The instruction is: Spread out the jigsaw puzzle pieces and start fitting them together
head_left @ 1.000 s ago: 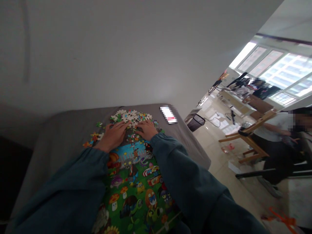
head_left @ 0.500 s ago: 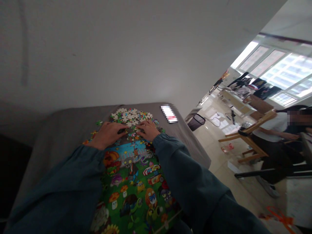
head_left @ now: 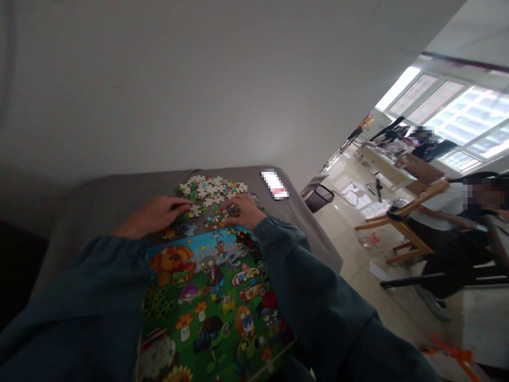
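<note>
The left hand (head_left: 153, 215) lies flat, fingers stretched onto loose pieces. The right hand (head_left: 243, 210) curls its fingertips on a small coloured piece; whether it pinches it I cannot tell. The heap of loose cardboard jigsaw pieces (head_left: 212, 188) sits at twelve o'clock of the colourful cartoon jigsaw picture (head_left: 210, 297) on the grey cloth-covered table (head_left: 107, 196).

Daylight glare blowing out large bright windows (head_left: 457, 114) at right; grey cloth-covered table (head_left: 111, 196) dim, soft; edges warped.
</note>
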The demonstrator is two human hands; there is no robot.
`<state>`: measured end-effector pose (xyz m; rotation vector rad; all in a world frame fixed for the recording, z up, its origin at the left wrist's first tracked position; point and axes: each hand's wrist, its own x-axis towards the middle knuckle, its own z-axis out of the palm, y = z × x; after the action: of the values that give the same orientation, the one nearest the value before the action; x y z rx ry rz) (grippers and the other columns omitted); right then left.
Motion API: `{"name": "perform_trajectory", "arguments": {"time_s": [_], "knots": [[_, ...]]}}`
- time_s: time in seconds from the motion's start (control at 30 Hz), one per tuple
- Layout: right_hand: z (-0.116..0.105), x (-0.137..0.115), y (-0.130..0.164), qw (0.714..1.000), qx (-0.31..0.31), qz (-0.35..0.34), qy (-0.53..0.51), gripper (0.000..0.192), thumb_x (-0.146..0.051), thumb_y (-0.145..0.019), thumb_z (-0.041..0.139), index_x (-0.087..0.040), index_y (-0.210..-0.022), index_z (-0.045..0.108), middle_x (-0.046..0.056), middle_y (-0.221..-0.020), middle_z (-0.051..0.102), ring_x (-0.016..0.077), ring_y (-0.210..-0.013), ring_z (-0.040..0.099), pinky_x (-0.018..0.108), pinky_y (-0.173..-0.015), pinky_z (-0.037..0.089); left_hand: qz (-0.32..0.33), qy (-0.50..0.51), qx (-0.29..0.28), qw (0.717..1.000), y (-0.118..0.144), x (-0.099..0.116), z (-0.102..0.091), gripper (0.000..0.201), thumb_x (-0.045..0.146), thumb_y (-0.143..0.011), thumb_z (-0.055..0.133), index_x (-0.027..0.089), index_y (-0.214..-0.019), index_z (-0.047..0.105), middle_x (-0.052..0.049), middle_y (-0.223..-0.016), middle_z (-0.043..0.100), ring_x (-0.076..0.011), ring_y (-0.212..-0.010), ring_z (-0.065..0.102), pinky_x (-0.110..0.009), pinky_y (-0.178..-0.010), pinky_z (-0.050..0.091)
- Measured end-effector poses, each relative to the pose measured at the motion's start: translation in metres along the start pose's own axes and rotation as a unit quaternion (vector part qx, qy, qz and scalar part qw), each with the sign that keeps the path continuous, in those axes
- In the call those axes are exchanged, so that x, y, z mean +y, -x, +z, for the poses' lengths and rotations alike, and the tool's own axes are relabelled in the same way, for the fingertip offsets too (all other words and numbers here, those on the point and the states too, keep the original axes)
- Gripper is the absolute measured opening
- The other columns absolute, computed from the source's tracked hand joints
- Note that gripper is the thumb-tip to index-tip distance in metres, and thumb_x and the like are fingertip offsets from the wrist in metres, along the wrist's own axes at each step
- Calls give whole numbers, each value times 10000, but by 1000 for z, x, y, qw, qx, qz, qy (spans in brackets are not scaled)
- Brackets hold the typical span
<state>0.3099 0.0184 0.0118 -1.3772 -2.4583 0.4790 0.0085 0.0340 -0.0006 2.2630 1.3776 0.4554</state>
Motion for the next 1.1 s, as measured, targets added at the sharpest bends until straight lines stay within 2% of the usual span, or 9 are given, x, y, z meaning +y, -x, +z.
{"name": "perform_trajectory", "arguments": {"time_s": [0.1,0.17,0.27,0.37,0.47,0.57,0.73,0.9,1.1], "knots": [[6,-12,2,999,-34,-37,-2,522,-469,-745,890,-255,-1186,711,74,-1299,618,273,-1253,492,410,-1076,344,0,-14,-16,1000,3,-13,-5,480,575,-912,522,256,-1143,796,-113,-1087,775,-306,-963,689,-428,-893,520],[8,-15,1,999,-36,-29,11,557,-529,-790,838,-267,-1258,690,76,-1349,597,284,-1277,467,427,-1084,342,-6,-66,36,997,2,-13,0,493,593,-921,525,253,-1162,788,-136,-1160,727,-330,-1080,639,-479,-999,469],[9,-10,-2,998,-10,33,55,498,-534,-906,717,-261,-1320,671,98,-1383,569,305,-1294,437,463,-1076,355,-29,-130,100,986,-2,0,16,483,605,-934,513,296,-1203,768,-134,-1272,663,-366,-1208,559,-523,-1065,419],[10,1,-5,995,-2,73,65,400,-421,-872,780,-280,-1242,720,92,-1349,590,319,-1267,456,477,-1047,384,-20,-130,77,988,-5,12,29,451,589,-910,568,311,-1203,768,-127,-1288,661,-384,-1204,545,-531,-1023,445],[12,6,-7,997,14,72,38,305,-373,-851,803,-263,-1132,757,74,-1246,656,290,-1202,523,443,-1031,405,-1,-118,75,990,-6,17,32,446,576,-900,589,288,-1191,764,-124,-1255,678,-377,-1191,552,-521,-1013,449],[12,2,-8,998,35,56,24,165,-325,-947,699,-224,-1058,768,64,-1119,717,226,-1110,602,375,-1024,415,0,-101,71,992,-6,16,30,441,574,-884,606,259,-1158,747,-117,-1231,694,-356,-1183,571,-506,-1030,434],[-6,1,-11,999,42,-21,-11,140,-327,-960,693,-242,-1007,793,25,-1121,759,175,-1135,642,293,-1048,402,-6,-42,76,996,-8,13,27,479,632,-873,572,226,-1090,704,-118,-1078,734,-327,-1047,642,-433,-920,479],[-20,21,-17,991,85,96,36,299,-275,-1051,504,-163,-1087,779,90,-1106,752,191,-1038,661,300,-952,456,33,-23,113,993,-7,15,20,406,587,-926,494,234,-935,695,-91,-999,738,-288,-984,646,-411,-934,474],[-5,28,-15,986,51,143,72,275,-370,-952,672,-177,-1121,770,128,-1216,684,263,-1168,588,374,-1022,435,106,-35,106,988,-9,14,19,437,565,-944,490,230,-868,759,-109,-1106,714,-290,-1078,625,-452,-1023,444]]}}
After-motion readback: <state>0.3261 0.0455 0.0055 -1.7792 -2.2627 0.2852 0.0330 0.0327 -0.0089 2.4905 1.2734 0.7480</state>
